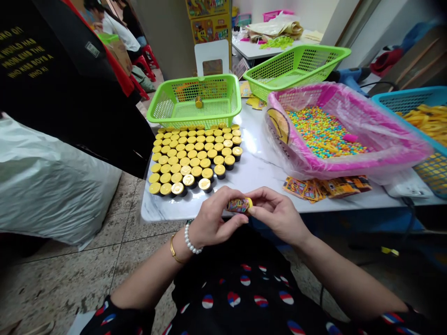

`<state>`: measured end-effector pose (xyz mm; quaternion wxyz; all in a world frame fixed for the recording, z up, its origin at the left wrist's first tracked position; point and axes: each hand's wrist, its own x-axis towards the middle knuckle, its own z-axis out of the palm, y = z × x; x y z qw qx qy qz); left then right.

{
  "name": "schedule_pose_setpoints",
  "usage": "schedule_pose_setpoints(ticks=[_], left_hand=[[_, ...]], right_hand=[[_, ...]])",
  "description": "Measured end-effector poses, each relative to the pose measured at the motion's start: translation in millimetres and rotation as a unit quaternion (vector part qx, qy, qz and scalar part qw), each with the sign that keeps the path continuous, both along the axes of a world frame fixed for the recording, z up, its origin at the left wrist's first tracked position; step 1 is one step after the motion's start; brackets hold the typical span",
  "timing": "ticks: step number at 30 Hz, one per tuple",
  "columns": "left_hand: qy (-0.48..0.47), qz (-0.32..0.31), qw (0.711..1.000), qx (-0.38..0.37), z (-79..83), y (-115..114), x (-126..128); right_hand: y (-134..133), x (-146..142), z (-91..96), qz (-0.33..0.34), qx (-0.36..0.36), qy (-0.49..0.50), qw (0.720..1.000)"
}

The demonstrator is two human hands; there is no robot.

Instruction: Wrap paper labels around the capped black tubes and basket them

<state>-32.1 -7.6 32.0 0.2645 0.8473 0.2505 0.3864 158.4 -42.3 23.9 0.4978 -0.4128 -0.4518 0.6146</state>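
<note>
Between my two hands, near the table's front edge, is a small candy container (239,205) with a colourful printed wrap and a yellow cap. It lies on its side, cap towards the right. My left hand (222,215) is closed round its body. The fingers of my right hand (274,211) pinch it at the cap end. Just beyond my left hand stand rows of similar dark containers (190,156) with yellow lids, upright and packed close. To the right lie printed orange labels (326,187) in a loose spread.
A pink basket (349,165) lined with clear plastic holds many coloured candy beads (323,130). A green basket (193,122) with one container inside stands behind the rows; another green basket (296,70) is farther back. The blue basket (438,160) holds yellow pieces. A large white sack (56,181) stands left.
</note>
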Motion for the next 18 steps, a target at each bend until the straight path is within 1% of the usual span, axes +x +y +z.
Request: schedule_pose_setpoints(ticks=[3, 5, 6, 8, 10, 11, 12, 14, 16, 18], left_hand=[[0.033, 0.009, 0.999, 0.023, -0.7, -1, -3], [0.049, 0.013, 0.998, 0.035, -1.7, -3, -4], [0.056, 0.015, 0.998, 0.036, -1.6, -4, -5], [0.059, 0.019, 0.998, 0.020, 0.2, -8, -5], [0.045, 0.025, 0.999, -0.017, 2.8, -13, -3], [0.031, 0.033, 0.998, -0.038, 3.7, -16, -2], [0.014, 0.047, 0.997, -0.061, 4.1, -18, -1], [-0.022, 0.092, 0.988, -0.121, 3.0, -21, 2], [-0.071, 0.135, 0.967, -0.203, 0.4, -21, 6], [-0.119, 0.150, 0.940, -0.281, -2.2, -20, 9]], right_hand=[[0, 3, 0.1, 0.033, -0.009, 0.000, 0.999], [-3, 4, 0.0, 0.035, 0.004, -0.023, 0.999], [-5, 4, 0.1, 0.027, 0.024, -0.041, 0.999], [-10, 6, 0.9, 0.003, 0.092, -0.087, 0.992], [-14, 8, 1.8, -0.013, 0.168, -0.138, 0.976], [-15, 9, 2.1, -0.013, 0.192, -0.158, 0.969], [-15, 9, 2.0, -0.008, 0.202, -0.173, 0.964], [-13, 9, 0.5, 0.002, 0.201, -0.181, 0.963], [-10, 8, -2.6, 0.002, 0.209, -0.177, 0.962], [-7, 4, -6.5, -0.008, 0.238, -0.185, 0.953]])
